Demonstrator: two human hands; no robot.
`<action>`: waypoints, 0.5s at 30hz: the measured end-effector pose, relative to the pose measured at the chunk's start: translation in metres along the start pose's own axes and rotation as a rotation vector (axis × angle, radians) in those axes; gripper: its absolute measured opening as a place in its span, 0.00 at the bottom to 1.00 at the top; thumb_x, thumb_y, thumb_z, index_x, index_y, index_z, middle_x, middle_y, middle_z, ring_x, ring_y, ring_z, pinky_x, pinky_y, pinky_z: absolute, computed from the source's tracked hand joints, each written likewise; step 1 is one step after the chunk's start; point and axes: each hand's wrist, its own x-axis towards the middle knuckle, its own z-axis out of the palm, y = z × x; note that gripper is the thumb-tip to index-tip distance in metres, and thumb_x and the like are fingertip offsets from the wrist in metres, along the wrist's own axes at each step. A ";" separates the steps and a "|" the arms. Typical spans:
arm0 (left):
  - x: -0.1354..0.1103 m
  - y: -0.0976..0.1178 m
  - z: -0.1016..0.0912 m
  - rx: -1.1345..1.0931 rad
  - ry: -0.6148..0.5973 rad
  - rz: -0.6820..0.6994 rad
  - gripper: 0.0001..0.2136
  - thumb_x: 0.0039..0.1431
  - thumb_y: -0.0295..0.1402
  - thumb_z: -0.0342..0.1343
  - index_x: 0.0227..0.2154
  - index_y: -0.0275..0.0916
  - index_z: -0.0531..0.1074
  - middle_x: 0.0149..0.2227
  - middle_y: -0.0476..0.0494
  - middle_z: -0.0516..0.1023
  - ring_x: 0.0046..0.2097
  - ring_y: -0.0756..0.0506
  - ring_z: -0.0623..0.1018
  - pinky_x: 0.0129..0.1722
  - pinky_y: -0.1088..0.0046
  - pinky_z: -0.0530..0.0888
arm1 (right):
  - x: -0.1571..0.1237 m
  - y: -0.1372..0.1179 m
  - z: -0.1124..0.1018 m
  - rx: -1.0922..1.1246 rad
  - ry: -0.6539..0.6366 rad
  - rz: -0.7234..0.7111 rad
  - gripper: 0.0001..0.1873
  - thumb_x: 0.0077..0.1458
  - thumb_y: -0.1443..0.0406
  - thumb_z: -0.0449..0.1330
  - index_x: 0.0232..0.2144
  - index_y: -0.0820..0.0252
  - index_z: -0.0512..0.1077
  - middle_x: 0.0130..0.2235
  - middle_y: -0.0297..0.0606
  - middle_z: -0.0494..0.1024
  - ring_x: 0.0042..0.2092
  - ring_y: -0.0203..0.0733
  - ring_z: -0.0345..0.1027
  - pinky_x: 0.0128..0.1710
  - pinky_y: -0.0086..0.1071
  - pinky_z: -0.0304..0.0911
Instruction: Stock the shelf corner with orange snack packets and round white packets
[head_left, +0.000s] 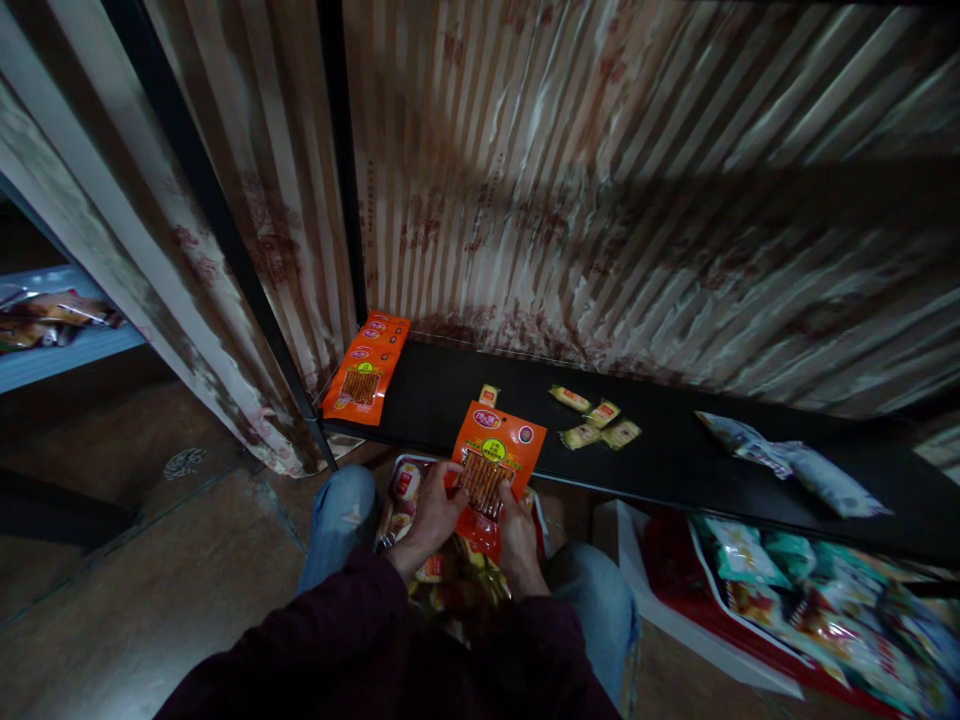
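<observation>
An orange snack packet [501, 447] with a clear window showing brown sticks is held up between my two hands. My left hand [433, 508] grips its left edge, and my right hand [517, 530] has its lower right edge, thumb on the front. Below the packet, between my knees, sits a container [405, 463] of wrapped snacks, partly hidden by my hands and arms. Similar orange packets [367, 370] lie overlapped at the left end of the black shelf [435, 375]. Several small yellow-wrapped snacks [602, 413] lie on the shelf beyond the held packet, one just behind its top edge.
Silvery packets [795, 463] lie on the shelf's right part. Below them stands a red and white bin [675, 560] full of bagged snacks. A striped curtain [600, 200] hangs behind the shelf, with dark metal posts [341, 150] at left. A blue rack [67, 355] holds packets far left.
</observation>
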 end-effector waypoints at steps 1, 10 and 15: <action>0.000 0.000 -0.001 -0.001 0.001 -0.016 0.14 0.47 0.21 0.55 0.37 0.41 0.70 0.39 0.48 0.73 0.45 0.47 0.73 0.50 0.68 0.68 | 0.000 0.000 0.000 0.006 0.000 0.003 0.26 0.41 0.47 0.63 0.37 0.60 0.75 0.29 0.35 0.81 0.34 0.45 0.76 0.32 0.34 0.69; 0.002 -0.001 -0.006 -0.024 0.001 -0.024 0.12 0.48 0.21 0.53 0.36 0.40 0.68 0.36 0.49 0.73 0.37 0.51 0.73 0.39 0.75 0.70 | 0.000 -0.003 0.003 -0.038 0.019 0.028 0.21 0.41 0.49 0.63 0.32 0.59 0.75 0.32 0.38 0.82 0.39 0.48 0.75 0.36 0.35 0.69; 0.006 -0.007 -0.010 -0.010 0.027 -0.022 0.12 0.48 0.21 0.52 0.36 0.39 0.70 0.34 0.49 0.73 0.35 0.51 0.73 0.36 0.76 0.69 | 0.005 0.001 0.005 -0.068 -0.032 -0.090 0.19 0.41 0.49 0.64 0.29 0.58 0.76 0.32 0.40 0.82 0.39 0.49 0.76 0.37 0.36 0.69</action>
